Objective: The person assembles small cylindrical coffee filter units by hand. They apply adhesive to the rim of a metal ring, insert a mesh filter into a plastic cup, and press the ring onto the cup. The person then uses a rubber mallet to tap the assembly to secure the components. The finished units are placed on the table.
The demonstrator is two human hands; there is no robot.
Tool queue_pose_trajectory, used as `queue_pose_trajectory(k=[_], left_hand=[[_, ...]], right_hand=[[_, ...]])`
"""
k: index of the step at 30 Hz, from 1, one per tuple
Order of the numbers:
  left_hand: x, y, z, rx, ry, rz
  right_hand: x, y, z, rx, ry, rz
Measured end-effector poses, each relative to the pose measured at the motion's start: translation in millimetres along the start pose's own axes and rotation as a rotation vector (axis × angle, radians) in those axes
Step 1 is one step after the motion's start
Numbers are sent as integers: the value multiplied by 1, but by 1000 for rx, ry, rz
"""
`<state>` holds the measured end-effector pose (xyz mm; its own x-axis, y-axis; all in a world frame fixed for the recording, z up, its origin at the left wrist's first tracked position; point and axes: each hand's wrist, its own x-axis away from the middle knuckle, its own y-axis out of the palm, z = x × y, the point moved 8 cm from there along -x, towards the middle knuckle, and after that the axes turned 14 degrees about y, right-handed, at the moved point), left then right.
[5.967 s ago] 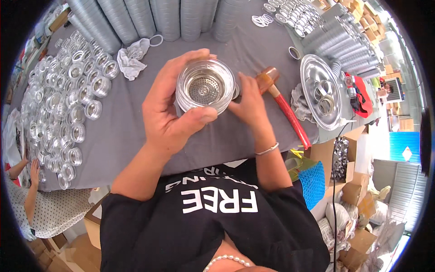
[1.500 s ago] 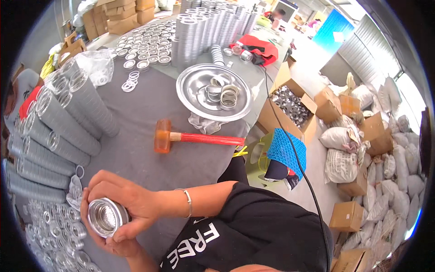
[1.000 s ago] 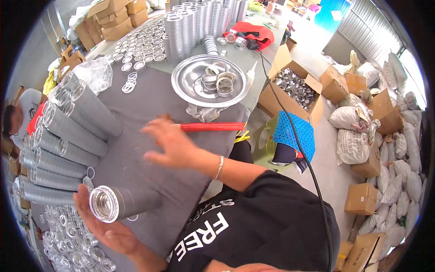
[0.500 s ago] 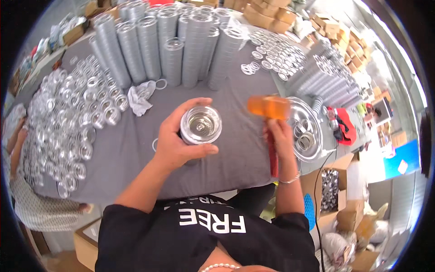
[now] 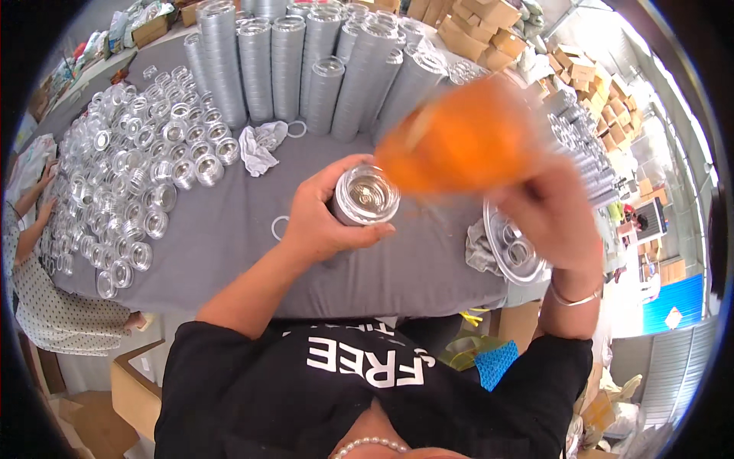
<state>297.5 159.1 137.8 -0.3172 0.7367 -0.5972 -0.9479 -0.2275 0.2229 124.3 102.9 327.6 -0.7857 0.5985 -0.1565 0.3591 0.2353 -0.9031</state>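
Observation:
My left hand [image 5: 317, 218] curls around the side of a round, clear jar-like piece [image 5: 368, 193] with a shiny inside, its round end turned up. Gripped in my right hand [image 5: 554, 210] is a mallet with an orange head [image 5: 466, 138]. The mallet is raised close to the camera and blurred by motion, its head above and right of the clear piece. Its handle cannot be seen now. Whether the head touches the piece, I cannot tell.
Many loose clear round pieces [image 5: 157, 164] cover the left of the grey cloth. Tall grey stacks [image 5: 287, 73] stand along the back. White paper [image 5: 261, 147] and thin rings lie before them. At right sits a metal tray [image 5: 501, 256]. Another person's hands [image 5: 47, 191] are far left.
My right hand has lifted the mallet up toward the camera, to the right. My left hand still holds the clear piece, now slightly higher and further right in view. The view has shifted.

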Motion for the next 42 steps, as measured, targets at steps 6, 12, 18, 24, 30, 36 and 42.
queue_pose_trajectory(k=[6, 12, 18, 24, 30, 36, 42], left_hand=[[-5, 1, 2, 39, 35, 51], [-7, 9, 1, 40, 13, -29], [-5, 6, -3, -15, 2, -126], [-11, 1, 6, -41, 10, 57], [5, -8, -20, 4, 128, 16], [49, -26, -74, -153, 175, -108], [53, -31, -72, -168, 244, -115]], right_hand=[[-45, 53, -28, 115, -16, -137], [-19, 0, 23, 141, -3, 161], [16, -19, 48, -46, 339, 282], [21, 61, -10, -141, 32, -124], [12, 106, 117, -65, 552, 283], [41, 230, 231, 238, 661, 433], [38, 278, 123, -381, 214, 172]])
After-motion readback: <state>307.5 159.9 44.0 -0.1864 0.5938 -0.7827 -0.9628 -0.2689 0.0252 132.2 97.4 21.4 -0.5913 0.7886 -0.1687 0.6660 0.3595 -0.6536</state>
